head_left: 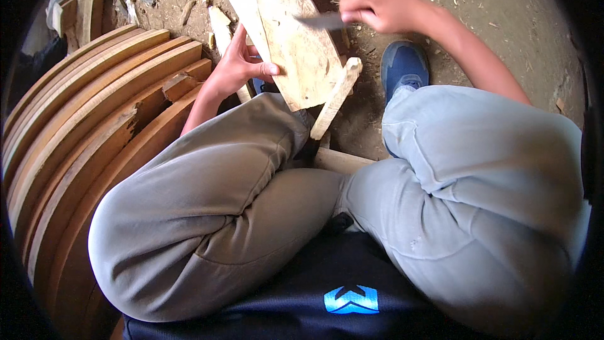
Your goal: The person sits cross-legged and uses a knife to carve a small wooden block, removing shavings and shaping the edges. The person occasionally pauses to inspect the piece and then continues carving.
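A pale wooden board [286, 38] stands tilted between my feet, its broad face toward me. My left hand [234, 70] grips its left edge, thumb on the face and the other fingers partly hidden behind. In the closed fist of my right hand [385, 7] is a knife [318, 21]. Its dark blade points left across the board's right side, slightly blurred. Whether the blade touches the wood, I cannot tell; the handle is mostly hidden. A short pale stick [336, 97] slants beside the board's lower end.
Several long sawn planks [94, 94] are stacked on the left. Behind the board is a dirt floor [478, 0] with scattered wood chips. My blue shoe [404, 66] rests right of the board, and my legs flank the work. A wood piece [343, 161] lies between my knees.
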Demonstrator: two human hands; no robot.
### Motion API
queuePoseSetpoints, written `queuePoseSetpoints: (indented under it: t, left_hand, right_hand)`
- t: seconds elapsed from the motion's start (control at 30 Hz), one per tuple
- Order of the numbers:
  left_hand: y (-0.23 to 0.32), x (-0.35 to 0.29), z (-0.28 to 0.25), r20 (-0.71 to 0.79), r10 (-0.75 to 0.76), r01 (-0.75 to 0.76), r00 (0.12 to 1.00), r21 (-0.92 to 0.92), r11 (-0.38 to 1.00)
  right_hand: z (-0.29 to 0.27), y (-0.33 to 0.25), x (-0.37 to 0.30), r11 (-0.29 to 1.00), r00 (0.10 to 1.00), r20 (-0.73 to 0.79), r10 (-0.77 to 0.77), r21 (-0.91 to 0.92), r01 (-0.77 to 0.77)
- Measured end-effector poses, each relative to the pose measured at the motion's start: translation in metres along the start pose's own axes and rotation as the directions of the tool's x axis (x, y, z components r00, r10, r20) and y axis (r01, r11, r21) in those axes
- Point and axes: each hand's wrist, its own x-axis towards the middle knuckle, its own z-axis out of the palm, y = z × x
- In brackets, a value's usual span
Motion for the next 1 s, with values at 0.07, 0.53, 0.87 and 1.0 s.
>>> queuePoseSetpoints:
  t: [0.07,0.53,0.87,1.0]
  left_hand:
    - [-0.003,0.000,-0.003,-0.003,-0.012,0.012,1.000,0.015,1.000]
    - [-0.006,0.002,-0.006,0.018,-0.001,0.001,1.000,0.028,1.000]
    - [-0.003,0.002,-0.004,0.034,0.001,-0.001,0.999,0.019,1.000]
    - [-0.003,0.001,-0.003,0.037,0.000,-0.001,0.999,0.024,1.000]
  right_hand:
    - [0.004,0.001,-0.012,0.998,0.972,0.230,-0.055,0.035,0.049]
    - [-0.014,-0.001,-0.001,0.987,0.991,0.008,0.136,-0.090,-0.135]
    - [-0.012,-0.009,0.008,0.957,0.983,-0.178,0.039,-0.275,-0.088]
    - [-0.002,0.003,-0.007,0.982,0.995,-0.036,-0.094,-0.170,0.086]
